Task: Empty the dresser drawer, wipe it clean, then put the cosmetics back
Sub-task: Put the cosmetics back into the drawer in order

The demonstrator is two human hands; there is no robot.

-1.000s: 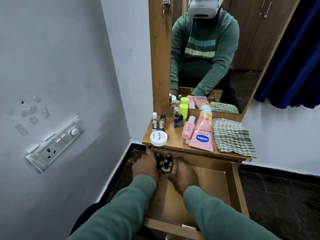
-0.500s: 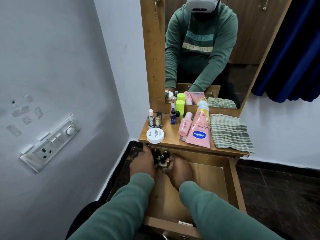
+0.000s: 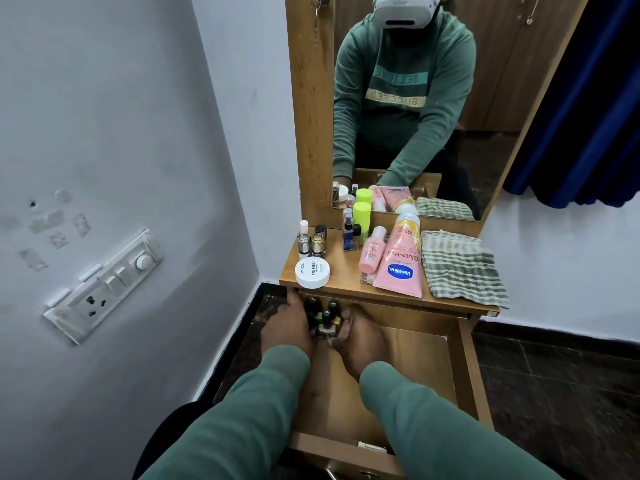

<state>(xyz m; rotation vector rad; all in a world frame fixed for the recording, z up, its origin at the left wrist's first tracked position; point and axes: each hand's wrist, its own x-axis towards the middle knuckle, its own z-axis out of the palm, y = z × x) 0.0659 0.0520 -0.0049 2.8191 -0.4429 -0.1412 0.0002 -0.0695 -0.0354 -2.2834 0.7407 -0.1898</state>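
Wooden drawer (image 3: 465, 375), seen from the head camera, stands open below the worktop (image 3: 344, 271). The left hand (image 3: 287, 329) and right hand (image 3: 362, 337) clasp a cluster of nail polish bottles (image 3: 325, 318) between curled fingers at its far left corner (most cosmetics already sit above). An even squeeze and a level lift toward the white jar (image 3: 312, 270) should keep any bottle from toppling.

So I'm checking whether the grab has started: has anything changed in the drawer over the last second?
Nothing visibly changed. The left hand and right hand stay pressed on either side of the small bottles at the back left of the drawer, none lifted. The white jar, pink tube and checked cloth on the dresser top lie as before; only the camera shifted slightly.
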